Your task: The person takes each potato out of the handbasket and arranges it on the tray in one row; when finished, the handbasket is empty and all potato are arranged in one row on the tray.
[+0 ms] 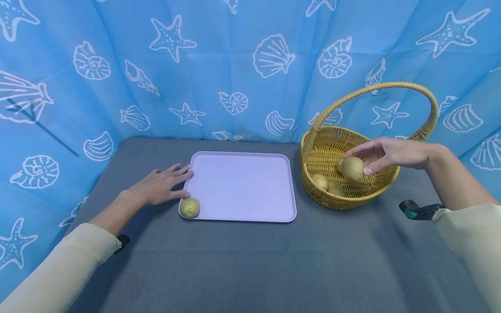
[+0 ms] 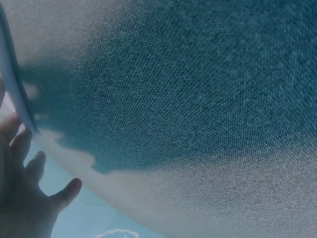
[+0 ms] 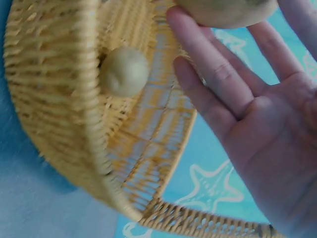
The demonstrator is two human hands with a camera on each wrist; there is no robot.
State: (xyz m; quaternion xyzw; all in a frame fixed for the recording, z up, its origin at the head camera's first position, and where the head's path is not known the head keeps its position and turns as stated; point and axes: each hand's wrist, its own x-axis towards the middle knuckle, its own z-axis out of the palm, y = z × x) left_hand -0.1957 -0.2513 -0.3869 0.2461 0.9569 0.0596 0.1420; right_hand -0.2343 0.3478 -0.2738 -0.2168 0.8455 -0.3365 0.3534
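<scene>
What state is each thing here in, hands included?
Tray: lying flat on the table.
Corner potato: resting in the tray's near left corner.
Basket: upright, handle raised.
Other potatoes: lying inside the basket.
Right hand: holding one potato.
Left hand: fingers extended, at the tray's left edge.
Curtain: hanging, creased.

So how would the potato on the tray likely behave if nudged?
The potato looks rounded, so it would probably roll. It sits at a corner of the lavender tray, whose raised rim might stop it. Its taut-looking skin suggests it's likely firm.
</scene>
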